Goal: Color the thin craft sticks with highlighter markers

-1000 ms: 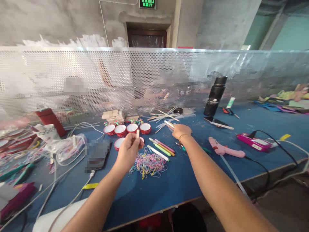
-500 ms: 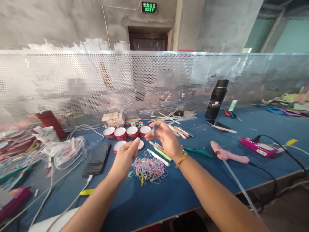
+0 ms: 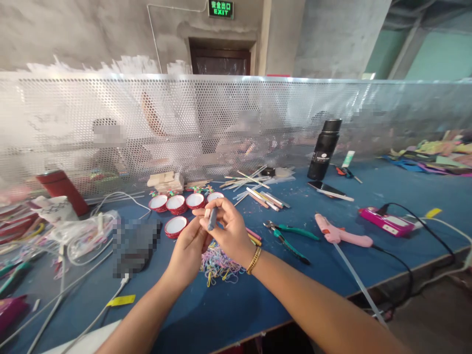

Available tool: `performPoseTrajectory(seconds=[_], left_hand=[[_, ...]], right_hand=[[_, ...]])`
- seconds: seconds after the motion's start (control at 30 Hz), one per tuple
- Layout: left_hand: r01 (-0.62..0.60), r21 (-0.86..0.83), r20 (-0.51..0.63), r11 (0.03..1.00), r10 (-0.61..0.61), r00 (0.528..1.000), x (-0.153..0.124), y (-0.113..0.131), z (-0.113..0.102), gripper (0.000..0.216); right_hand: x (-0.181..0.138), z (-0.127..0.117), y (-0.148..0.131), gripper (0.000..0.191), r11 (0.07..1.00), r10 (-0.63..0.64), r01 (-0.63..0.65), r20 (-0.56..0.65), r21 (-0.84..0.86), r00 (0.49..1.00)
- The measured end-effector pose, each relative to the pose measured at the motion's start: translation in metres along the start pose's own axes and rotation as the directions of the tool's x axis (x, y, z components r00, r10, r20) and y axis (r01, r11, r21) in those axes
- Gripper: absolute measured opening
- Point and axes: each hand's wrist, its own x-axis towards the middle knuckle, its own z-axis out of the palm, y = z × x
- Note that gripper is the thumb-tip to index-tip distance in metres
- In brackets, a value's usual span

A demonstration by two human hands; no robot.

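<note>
The fingers of the right hand [image 3: 234, 233] clamp a grey-blue piece [image 3: 213, 221]; those of the left hand [image 3: 189, 248] bunch together just beside it, whether gripping anything I cannot tell. Far beyond the fingers rises a bare grey wall [image 3: 88, 29]. Beneath them spreads the blue bench [image 3: 206, 317], and across it, past them, stands a perforated panel [image 3: 165, 123]. Beyond that is a dark doorway [image 3: 221, 64]. A black bottle [image 3: 324, 152] stands farther off to their right, a pink glue gun [image 3: 342, 236] lies rightward, tangled bands [image 3: 221, 265] on their near side.
</note>
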Motion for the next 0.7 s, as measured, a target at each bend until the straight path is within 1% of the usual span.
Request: performPoseTrajectory(seconds=[0.07,0.13,0.2,0.27,0.33,0.4,0.43,0.5,0.53,0.6,0.63,0.7], left_hand=[[-0.037,0.05,-0.004,0.998,0.037,0.999,0.001,-0.001,-0.001,0.046],[-0.067,0.106,0.0,0.992,0.068,0.998,0.002,-0.002,-0.002,0.044],[-0.104,0.169,0.013,0.98,0.104,0.995,0.003,-0.001,-0.003,0.043],[-0.132,0.22,0.023,0.966,0.131,0.991,0.002,0.0,-0.004,0.039],[-0.144,0.28,0.035,0.949,0.14,0.99,-0.001,0.001,-0.006,0.034],[-0.139,0.398,0.037,0.907,0.136,0.99,-0.004,0.002,-0.01,0.031],[-0.129,0.47,0.031,0.873,0.13,0.991,-0.005,0.002,-0.012,0.03],[-0.087,0.563,-0.008,0.822,0.111,0.994,-0.005,0.002,-0.015,0.031],[-0.063,0.563,-0.037,0.824,0.101,0.994,-0.004,0.002,-0.016,0.033],[-0.031,0.481,-0.1,0.876,0.09,0.991,-0.001,0.003,-0.017,0.042],[-0.022,0.432,-0.122,0.902,0.083,0.989,0.0,0.004,-0.016,0.048],[-0.018,0.374,-0.131,0.927,0.072,0.989,0.002,0.005,-0.013,0.056]], right_hand=[[0.0,0.001,0.001,0.025,1.0,0.006,-0.006,-0.02,-0.023,1.0],[-0.001,0.001,0.001,0.016,0.995,-0.05,0.046,-0.04,-0.088,0.998],[-0.003,0.002,0.0,0.018,0.983,-0.109,0.099,-0.058,-0.155,0.992],[-0.003,0.003,-0.002,0.02,0.985,-0.116,0.107,-0.063,-0.132,0.991],[-0.002,0.002,-0.005,0.022,0.993,-0.093,0.09,-0.038,-0.078,0.995],[0.005,-0.005,-0.008,0.025,0.994,-0.088,0.084,-0.063,-0.063,0.994],[0.009,-0.012,-0.01,0.026,0.994,-0.099,0.092,-0.124,-0.065,0.987],[0.02,-0.031,-0.015,0.026,0.988,-0.152,0.146,-0.328,-0.043,0.933],[0.025,-0.042,-0.017,0.025,0.983,-0.184,0.172,-0.399,-0.066,0.898],[0.031,-0.06,-0.021,0.024,0.973,-0.217,0.15,-0.478,-0.174,0.851],[0.033,-0.066,-0.022,0.024,0.969,-0.214,0.12,-0.493,-0.215,0.844],[0.031,-0.068,-0.023,0.023,0.961,-0.227,0.118,-0.464,-0.252,0.856]])
